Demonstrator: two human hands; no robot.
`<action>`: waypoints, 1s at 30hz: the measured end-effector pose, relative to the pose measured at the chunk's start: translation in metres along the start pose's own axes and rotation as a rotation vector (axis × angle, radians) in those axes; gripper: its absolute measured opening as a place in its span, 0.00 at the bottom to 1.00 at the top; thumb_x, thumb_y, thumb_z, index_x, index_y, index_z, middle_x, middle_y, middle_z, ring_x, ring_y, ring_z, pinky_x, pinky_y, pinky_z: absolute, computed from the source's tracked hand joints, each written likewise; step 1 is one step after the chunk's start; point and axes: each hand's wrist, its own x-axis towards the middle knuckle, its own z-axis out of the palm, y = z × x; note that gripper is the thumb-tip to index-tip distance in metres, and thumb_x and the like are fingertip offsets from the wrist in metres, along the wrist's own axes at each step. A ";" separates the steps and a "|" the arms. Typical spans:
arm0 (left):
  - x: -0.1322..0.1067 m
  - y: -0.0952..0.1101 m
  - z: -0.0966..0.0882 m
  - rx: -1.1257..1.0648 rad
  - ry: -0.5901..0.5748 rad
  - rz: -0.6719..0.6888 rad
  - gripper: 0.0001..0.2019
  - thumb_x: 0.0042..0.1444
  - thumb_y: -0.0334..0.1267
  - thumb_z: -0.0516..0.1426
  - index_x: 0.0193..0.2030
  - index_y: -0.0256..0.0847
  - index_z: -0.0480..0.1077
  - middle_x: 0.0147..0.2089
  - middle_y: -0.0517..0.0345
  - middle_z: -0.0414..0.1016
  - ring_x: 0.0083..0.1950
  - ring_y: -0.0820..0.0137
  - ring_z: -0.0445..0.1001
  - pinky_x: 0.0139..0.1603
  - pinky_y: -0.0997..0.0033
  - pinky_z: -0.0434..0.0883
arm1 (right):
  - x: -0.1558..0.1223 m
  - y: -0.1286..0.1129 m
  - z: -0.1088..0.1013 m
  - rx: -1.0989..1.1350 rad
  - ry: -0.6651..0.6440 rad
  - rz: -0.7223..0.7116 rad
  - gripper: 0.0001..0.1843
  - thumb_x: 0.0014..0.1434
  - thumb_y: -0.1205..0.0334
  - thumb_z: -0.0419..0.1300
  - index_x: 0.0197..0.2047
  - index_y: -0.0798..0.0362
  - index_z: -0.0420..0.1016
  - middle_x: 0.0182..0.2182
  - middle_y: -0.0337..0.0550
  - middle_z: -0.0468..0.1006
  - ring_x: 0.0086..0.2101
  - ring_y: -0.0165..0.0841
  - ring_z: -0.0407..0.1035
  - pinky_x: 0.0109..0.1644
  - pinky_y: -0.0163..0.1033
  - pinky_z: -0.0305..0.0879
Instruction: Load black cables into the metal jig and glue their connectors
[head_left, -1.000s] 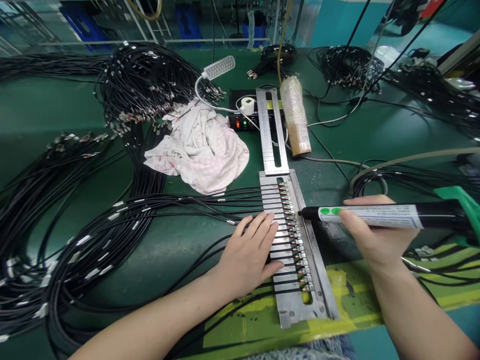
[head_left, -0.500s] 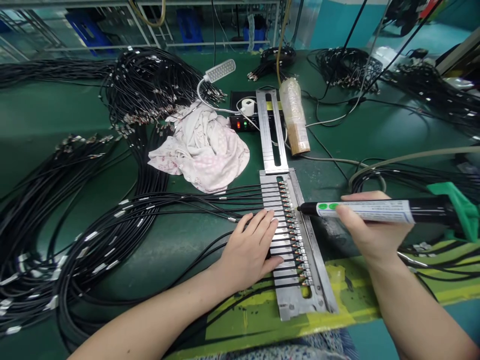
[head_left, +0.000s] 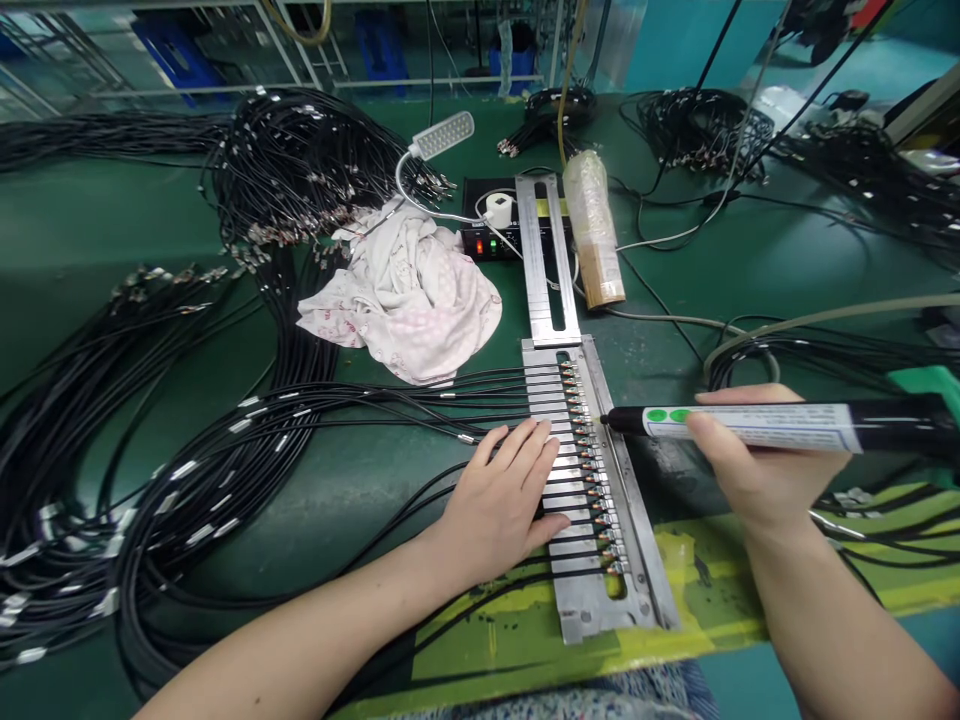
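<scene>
My right hand [head_left: 780, 465] is wrapped round a black syringe [head_left: 757, 428] with a white label and a green end piece. Its dark nozzle points left, at the row of small metal connectors [head_left: 589, 445] on a metal fixture [head_left: 585, 605]; whether the tip touches them I cannot tell. Flat across the fixture's left side lies my left hand [head_left: 502, 495], fingers stretched over several black cables [head_left: 517, 375]. These cables run side by side in the fixture's slots, ends to the right. My palm and fingers hide some of them.
Coiled black cable bundles [head_left: 300, 170] fill the left and back of the green table [head_left: 345, 510]. A crumpled pale cloth [head_left: 420, 300], a small lamp [head_left: 444, 135], a black control box [head_left: 478, 225] and a plastic-wrapped roll [head_left: 590, 215] sit beyond the fixture. Yellow tape [head_left: 480, 640] covers the front edge.
My right hand and the syringe have shifted slightly to the right, the nozzle staying by the connectors. My left hand rests in the same place on the cables.
</scene>
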 end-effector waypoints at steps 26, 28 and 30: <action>-0.001 0.001 0.000 0.027 0.021 0.009 0.31 0.62 0.54 0.44 0.62 0.31 0.55 0.66 0.43 0.54 0.67 0.56 0.49 0.65 0.55 0.48 | -0.002 0.000 0.000 -0.022 -0.029 -0.038 0.07 0.41 0.64 0.67 0.26 0.50 0.74 0.21 0.34 0.75 0.19 0.30 0.68 0.20 0.36 0.67; -0.001 0.001 0.000 0.028 0.021 0.010 0.31 0.62 0.54 0.44 0.63 0.31 0.55 0.66 0.43 0.54 0.67 0.56 0.49 0.64 0.54 0.49 | -0.002 0.001 0.000 -0.026 -0.029 -0.040 0.07 0.41 0.64 0.67 0.26 0.50 0.74 0.21 0.35 0.75 0.19 0.30 0.68 0.20 0.36 0.67; -0.001 0.001 0.000 0.025 0.020 0.010 0.31 0.62 0.54 0.44 0.63 0.31 0.55 0.66 0.42 0.54 0.67 0.56 0.49 0.64 0.54 0.49 | -0.002 0.001 0.001 -0.027 -0.026 -0.030 0.06 0.42 0.64 0.67 0.26 0.50 0.74 0.21 0.35 0.75 0.19 0.31 0.68 0.20 0.37 0.67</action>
